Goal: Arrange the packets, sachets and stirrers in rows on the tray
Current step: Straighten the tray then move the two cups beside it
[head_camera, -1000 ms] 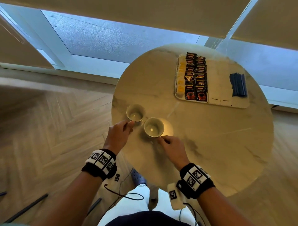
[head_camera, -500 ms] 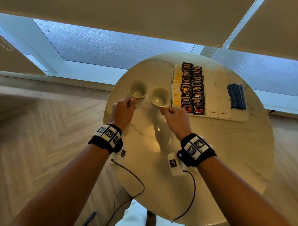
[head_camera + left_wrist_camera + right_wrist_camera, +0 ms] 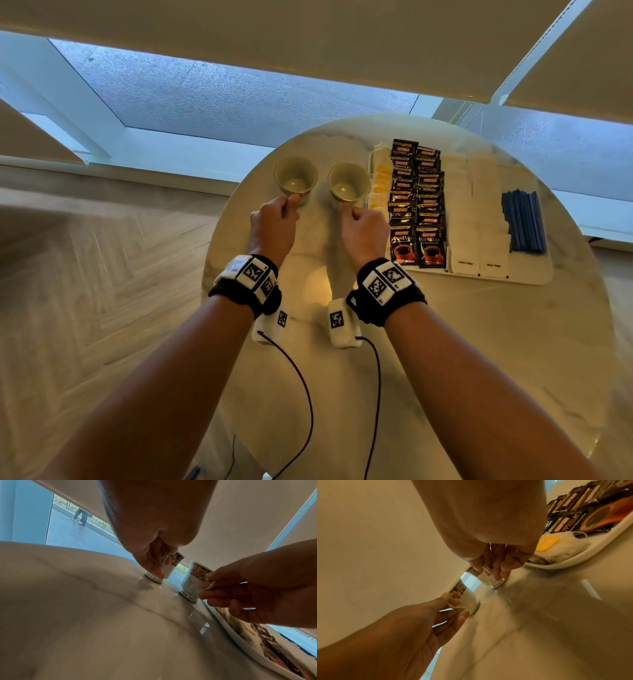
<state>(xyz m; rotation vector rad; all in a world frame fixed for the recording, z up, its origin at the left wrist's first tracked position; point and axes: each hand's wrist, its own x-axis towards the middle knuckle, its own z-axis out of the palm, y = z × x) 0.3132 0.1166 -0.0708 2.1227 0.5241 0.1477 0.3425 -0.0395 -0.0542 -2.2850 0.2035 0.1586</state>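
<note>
My left hand (image 3: pixel 274 224) pinches the handle of the left cup (image 3: pixel 295 177), fingers curled round it; my right hand (image 3: pixel 363 230) pinches the right cup (image 3: pixel 348 181) by its handle likewise. Both cups stand upright on the table (image 3: pixel 479 342), just beyond my fingertips. Right of the right fingers sits the tray (image 3: pixel 534 277): teabags (image 3: pixel 380 181), coffee packets (image 3: pixel 416 205), white sachets (image 3: pixel 474 212), blue stirrers (image 3: pixel 523 219) farthest right

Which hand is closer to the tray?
Right. The right hand grips a cup's handle just beside the tray; the left hand grips the farther cup.
</note>
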